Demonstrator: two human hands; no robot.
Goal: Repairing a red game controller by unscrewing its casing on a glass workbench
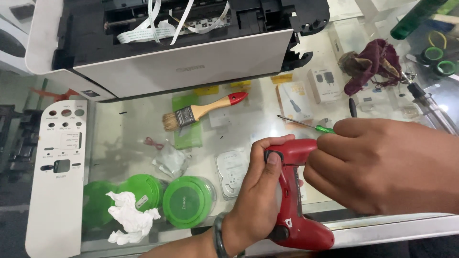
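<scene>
Underneath, a cluttered glass counter (267, 119) with an opened printer (181, 57).

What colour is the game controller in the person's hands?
Red, with a dark trigger button; the game controller shows best in the head view, gripped by the left hand.

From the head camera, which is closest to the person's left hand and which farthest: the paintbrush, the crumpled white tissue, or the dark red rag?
From the left hand:
1. Paintbrush, above and left on the glass.
2. Crumpled white tissue, far left by the green lids; close to the brush's distance, hard to call.
3. Dark red rag, upper right, farthest.
</scene>
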